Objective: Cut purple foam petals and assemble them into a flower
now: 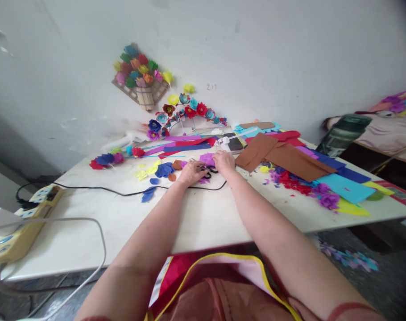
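Observation:
Both my hands are at the middle of the white table (206, 218). My left hand (191, 173) has its fingers stretched to the right, slightly apart, beside the black handles of a pair of scissors (210, 170). A piece of purple crepe paper (206, 158) lies just beyond the scissors. My right hand (225, 161) is at its right edge, fingers bent and closed on that edge. Left of my left hand are blue paper petals (164, 169), a brown paper piece (171, 177) and yellow petals (152, 168).
A black cable (112, 192) crosses the table from a power strip (29, 223) and passes under my left wrist. Brown paper sheets (290, 158) and coloured scraps (295, 183) cover the right side. Paper flowers (189, 109) stand at the back; a dark green bottle (345, 133) is far right.

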The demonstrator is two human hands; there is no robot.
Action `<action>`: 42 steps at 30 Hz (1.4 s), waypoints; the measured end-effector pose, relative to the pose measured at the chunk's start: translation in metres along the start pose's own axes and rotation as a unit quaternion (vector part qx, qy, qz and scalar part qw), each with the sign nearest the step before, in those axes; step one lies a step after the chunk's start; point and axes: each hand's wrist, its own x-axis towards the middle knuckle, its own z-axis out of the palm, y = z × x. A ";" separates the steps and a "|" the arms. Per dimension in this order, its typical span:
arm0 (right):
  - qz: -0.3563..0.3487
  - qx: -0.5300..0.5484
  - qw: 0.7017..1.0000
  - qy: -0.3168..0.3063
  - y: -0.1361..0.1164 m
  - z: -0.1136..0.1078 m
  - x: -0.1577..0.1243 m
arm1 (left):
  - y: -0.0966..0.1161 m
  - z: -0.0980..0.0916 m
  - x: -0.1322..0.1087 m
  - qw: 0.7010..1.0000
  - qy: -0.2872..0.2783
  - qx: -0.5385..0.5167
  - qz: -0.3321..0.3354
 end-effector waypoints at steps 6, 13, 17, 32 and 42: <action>0.141 0.319 0.935 0.071 -0.002 -0.006 0.001 | -0.003 -0.002 -0.001 0.990 0.043 -0.110 -0.083; 0.194 0.671 0.707 -0.108 -0.014 -0.019 -0.008 | -0.006 -0.004 0.001 0.956 0.043 -0.283 -0.062; 0.179 0.692 0.681 -0.156 -0.022 -0.022 -0.013 | -0.008 -0.004 0.000 0.943 0.039 -0.323 -0.072; 0.160 0.650 0.733 -0.120 -0.026 -0.015 -0.013 | -0.011 -0.003 0.000 0.948 0.044 -0.301 -0.096; 0.145 0.632 0.757 -0.081 -0.025 -0.012 -0.012 | -0.008 -0.008 -0.001 0.952 0.040 -0.288 -0.098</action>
